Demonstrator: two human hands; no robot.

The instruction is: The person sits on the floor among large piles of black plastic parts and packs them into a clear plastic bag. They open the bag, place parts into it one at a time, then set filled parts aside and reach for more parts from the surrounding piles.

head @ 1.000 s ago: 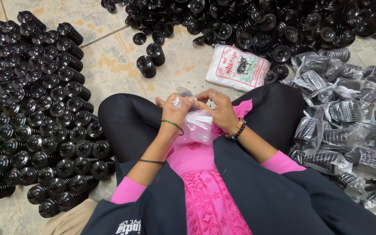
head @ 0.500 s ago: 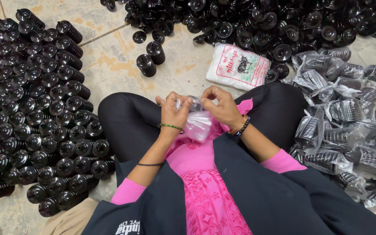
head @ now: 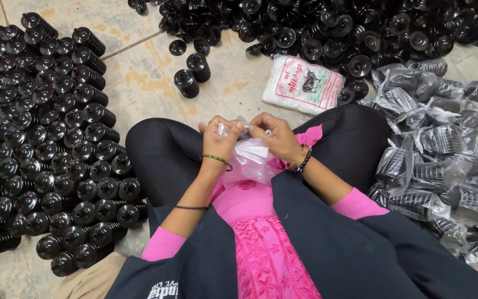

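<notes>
I sit cross-legged on a tiled floor. My left hand [head: 221, 141] and my right hand [head: 275, 136] both pinch the top edge of a small clear plastic bag [head: 252, 158] held over my lap. The bag hangs limp between them, and I cannot tell whether anything is inside. A green bangle is on my left wrist and a dark bead bracelet on my right. Stacks of black ribbed plastic parts [head: 56, 144] lie in rows just left of my knee.
A loose heap of black plastic parts [head: 327, 33] fills the far side. Two short stacks [head: 192, 75] stand apart on the floor ahead. A white printed packet of bags [head: 303, 84] lies by my right knee. Bagged black stacks [head: 443, 166] pile at the right.
Both hands have stayed over my lap, working the bag's top edge with small finger movements; the bag hangs a little lower and more spread than before.
</notes>
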